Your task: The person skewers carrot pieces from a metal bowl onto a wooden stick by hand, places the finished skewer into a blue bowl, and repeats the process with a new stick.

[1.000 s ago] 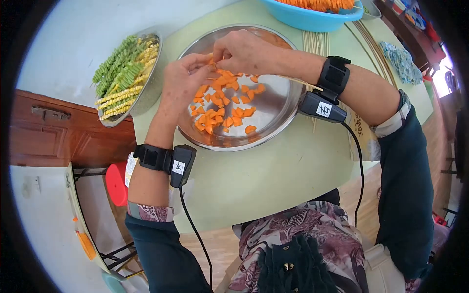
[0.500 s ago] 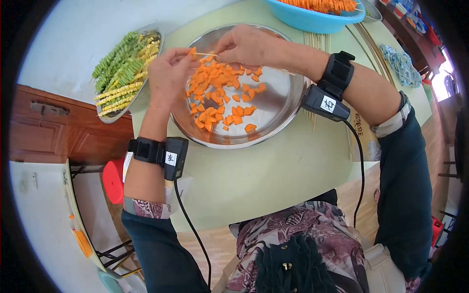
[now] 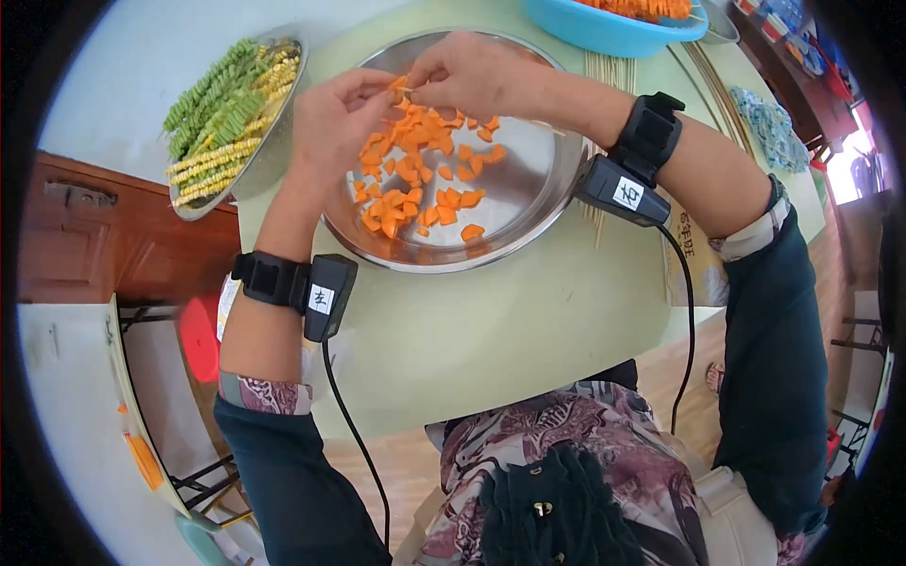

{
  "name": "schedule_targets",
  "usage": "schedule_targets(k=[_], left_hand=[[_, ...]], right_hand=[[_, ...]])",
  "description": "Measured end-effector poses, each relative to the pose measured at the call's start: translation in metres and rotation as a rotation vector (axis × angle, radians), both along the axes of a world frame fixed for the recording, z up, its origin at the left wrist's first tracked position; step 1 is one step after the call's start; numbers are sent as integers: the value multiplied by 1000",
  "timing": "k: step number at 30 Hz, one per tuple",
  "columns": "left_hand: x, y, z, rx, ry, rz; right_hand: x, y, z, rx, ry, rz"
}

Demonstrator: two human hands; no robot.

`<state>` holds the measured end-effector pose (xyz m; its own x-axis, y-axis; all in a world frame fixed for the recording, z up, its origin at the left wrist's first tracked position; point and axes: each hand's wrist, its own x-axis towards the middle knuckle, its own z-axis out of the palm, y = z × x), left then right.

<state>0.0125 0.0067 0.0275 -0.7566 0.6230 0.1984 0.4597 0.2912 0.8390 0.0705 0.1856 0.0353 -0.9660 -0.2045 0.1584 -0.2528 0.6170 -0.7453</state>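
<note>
My left hand is closed on an orange carrot piece above the far left part of a wide steel basin. Close beside it, my right hand pinches a thin wooden skewer, whose far end shows past the palm on the right. The skewer's tip meets the carrot piece between my fingertips. Cut orange carrot pieces lie loose in the basin below both hands.
A metal tray at the left holds green and yellow spiral-cut skewers. A blue basin with orange skewers stands at the back. Bare skewers and a patterned cloth lie on the table.
Both hands have drawn closer together, and less of the skewer shows between them. The whole view has shifted slightly.
</note>
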Motion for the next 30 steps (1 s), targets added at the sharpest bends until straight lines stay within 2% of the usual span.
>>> schedule_targets(k=[9,15,21,23,26,30], left_hand=[[-6,-4,-3,29,3,-51],[-13,-8,-1,66,21,123],[-4,-4,3,79,-37,35],[0,-2,5,25,-20,-57],[0,-2,2,31,-5,-112],[-2,-2,2,141,-60,-11]], right_hand=[[5,0,3,-4,-67,-27],[7,-2,9,-56,-123,-25],[6,-1,5,-7,-56,-18],[4,-1,3,-42,-10,-13],[3,1,5,-21,-41,-29],[-5,8,1,-35,33,-85]])
